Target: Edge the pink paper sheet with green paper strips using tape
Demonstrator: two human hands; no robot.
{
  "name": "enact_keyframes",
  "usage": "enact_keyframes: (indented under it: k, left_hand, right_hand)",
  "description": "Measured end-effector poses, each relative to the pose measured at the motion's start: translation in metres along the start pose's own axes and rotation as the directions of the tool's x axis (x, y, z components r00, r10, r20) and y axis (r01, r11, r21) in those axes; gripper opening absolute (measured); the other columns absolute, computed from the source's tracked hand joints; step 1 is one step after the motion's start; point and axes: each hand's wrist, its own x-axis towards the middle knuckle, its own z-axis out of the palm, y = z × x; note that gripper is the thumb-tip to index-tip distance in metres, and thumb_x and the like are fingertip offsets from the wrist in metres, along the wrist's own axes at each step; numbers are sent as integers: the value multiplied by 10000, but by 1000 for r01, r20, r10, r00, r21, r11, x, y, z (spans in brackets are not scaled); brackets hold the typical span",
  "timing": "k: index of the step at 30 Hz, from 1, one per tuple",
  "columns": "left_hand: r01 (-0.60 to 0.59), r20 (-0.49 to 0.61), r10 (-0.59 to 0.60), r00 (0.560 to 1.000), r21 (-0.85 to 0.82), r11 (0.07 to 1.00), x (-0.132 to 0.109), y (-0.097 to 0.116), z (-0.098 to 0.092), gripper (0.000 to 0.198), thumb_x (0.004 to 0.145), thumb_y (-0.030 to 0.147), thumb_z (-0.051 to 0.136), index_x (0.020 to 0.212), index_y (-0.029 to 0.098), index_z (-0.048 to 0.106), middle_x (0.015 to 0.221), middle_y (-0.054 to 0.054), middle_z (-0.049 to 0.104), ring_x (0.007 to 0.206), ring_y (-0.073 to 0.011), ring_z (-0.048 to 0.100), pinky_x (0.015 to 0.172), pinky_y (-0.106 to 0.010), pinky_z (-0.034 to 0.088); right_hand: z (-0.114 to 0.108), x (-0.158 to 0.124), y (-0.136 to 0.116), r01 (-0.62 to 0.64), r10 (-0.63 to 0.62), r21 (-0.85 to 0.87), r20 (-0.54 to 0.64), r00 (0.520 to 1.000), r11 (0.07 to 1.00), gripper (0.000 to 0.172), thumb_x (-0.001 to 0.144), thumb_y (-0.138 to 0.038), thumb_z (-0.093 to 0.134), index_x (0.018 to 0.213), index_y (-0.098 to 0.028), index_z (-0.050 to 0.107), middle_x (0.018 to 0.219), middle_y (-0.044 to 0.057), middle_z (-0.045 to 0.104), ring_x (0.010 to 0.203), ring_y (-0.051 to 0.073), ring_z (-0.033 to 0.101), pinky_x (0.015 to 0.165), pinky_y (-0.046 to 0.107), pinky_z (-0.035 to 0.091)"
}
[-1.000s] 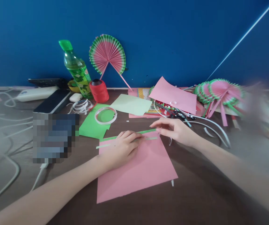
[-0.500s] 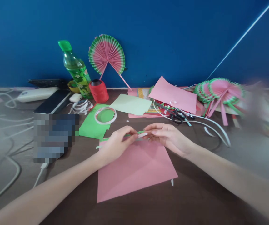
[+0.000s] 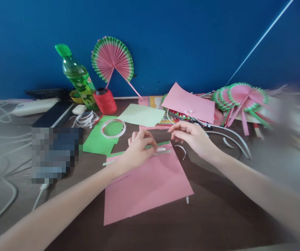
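Observation:
A pink sheet of paper (image 3: 150, 186) lies on the table, with green strips (image 3: 164, 143) along its far edge. My left hand (image 3: 141, 148) rests on that edge, its fingers curled and closed on a short white strip (image 3: 161, 149). The strip's free end shows past the fingertips. Off the sheet's far right corner, my right hand (image 3: 189, 136) hovers with its fingers bent and a little apart; nothing shows in them. Below it a thin white curl (image 3: 181, 150) lies beside the sheet. A small white tab (image 3: 187, 199) sticks out from under the near edge.
Tape roll (image 3: 113, 129) lies on green paper (image 3: 92, 141). Behind are a bottle (image 3: 79, 82), a red-wrapped item (image 3: 105, 101), a pleated fan (image 3: 113, 57), pale green paper (image 3: 141, 115) and pink paper (image 3: 189, 104). More fans (image 3: 244, 97) and white cable (image 3: 240, 137) lie right; a blurred-out device (image 3: 58, 153) lies left.
My right hand has let go of the white strip and moved up and away to the right. The thin white curl now shows beside the sheet. The view has shifted slightly.

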Motion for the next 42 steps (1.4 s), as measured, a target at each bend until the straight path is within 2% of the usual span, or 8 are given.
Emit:
enact_keyframes:
  k: [4, 11, 21, 30, 36, 42]
  left_hand:
    - [42, -11, -42, 999, 9, 999, 8, 4, 11, 206, 818, 243, 468, 687, 210, 623, 1021, -19, 473, 1002, -225, 380, 901, -463, 321]
    - [68, -64, -66, 996, 41, 997, 10, 3, 23, 164, 793, 221, 540, 650, 180, 610, 1019, -33, 487, 1022, -230, 381, 929, -464, 303]
    - [32, -65, -26, 998, 92, 995, 11, 2, 26, 199, 806, 228, 522, 633, 170, 601, 994, -41, 490, 1003, -229, 381, 908, -463, 316]
    - [27, -42, -22, 999, 104, 994, 11, 1, 26, 213, 824, 231, 494, 657, 175, 613, 991, -38, 488, 989, -224, 388, 892, -459, 327]
    - [64, -34, -61, 998, 116, 991, 12, 2, 28, 192, 829, 254, 506, 702, 178, 628, 983, -42, 500, 991, -229, 387, 884, -452, 322]
    - [31, -69, -22, 997, 136, 990, 12, 1, 31, 196, 816, 257, 519, 669, 182, 624, 955, -44, 515, 975, -229, 403, 876, -461, 320]
  right_hand:
    - [-3, 4, 7, -17, 21, -78, 54, 998, 997, 140, 722, -168, 479, 777, -155, 607, 624, -11, 548, 574, 100, 493, 545, 242, 373]
    - [-1, 3, 10, 37, -18, -192, 103, 995, 981, 124, 728, -166, 504, 762, -153, 622, 692, 6, 591, 616, 108, 499, 584, 252, 365]
    - [2, 4, 20, 109, -73, -331, 120, 990, 937, 59, 733, -169, 551, 732, -166, 610, 580, -36, 485, 542, 91, 422, 527, 238, 327]
    - [0, 8, 25, 208, -138, -453, 183, 973, 867, 58, 729, -124, 581, 698, -168, 603, 634, -25, 486, 590, 94, 439, 583, 243, 350]
    - [-7, 11, 22, 217, -104, -459, 258, 961, 862, 59, 726, -123, 591, 688, -167, 596, 669, -14, 510, 626, 101, 474, 626, 249, 373]
    - [-12, 13, 22, 196, -72, -468, 269, 960, 862, 53, 717, -120, 590, 695, -167, 600, 669, -15, 504, 620, 104, 472, 614, 252, 374]
